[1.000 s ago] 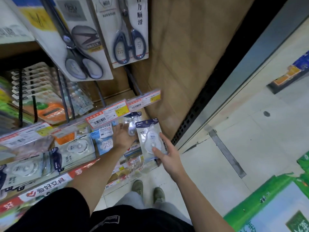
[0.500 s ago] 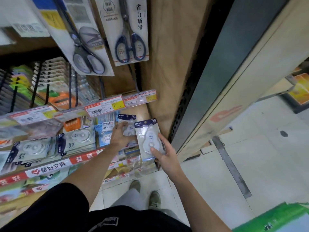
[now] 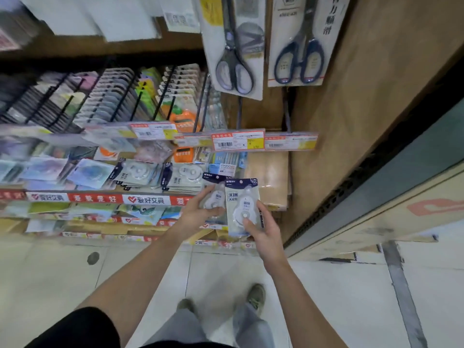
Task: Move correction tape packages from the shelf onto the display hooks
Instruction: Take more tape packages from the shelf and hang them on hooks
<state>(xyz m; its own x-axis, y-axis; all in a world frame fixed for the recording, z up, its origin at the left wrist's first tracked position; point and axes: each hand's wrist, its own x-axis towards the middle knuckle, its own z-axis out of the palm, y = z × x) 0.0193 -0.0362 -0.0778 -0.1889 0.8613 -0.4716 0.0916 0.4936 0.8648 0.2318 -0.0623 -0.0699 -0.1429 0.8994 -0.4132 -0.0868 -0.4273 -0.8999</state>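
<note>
two carded scissors hang above — price tags below.

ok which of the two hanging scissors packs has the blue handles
The scissors pack on the right, nearest the wooden side panel; its handles are dark blue. The left scissors pack has grey-black handles.

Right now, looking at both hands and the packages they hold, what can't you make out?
Head view only:
- Left package: its lower part hidden by the left hand, its right edge by the right package.
- Small print on both packages: too small and blurred.
- Which empty hook they go on: not clear; the hooks are blurred.
- Price tags: figures unreadable.
- Right hand: its fingers behind the package hidden.
</note>
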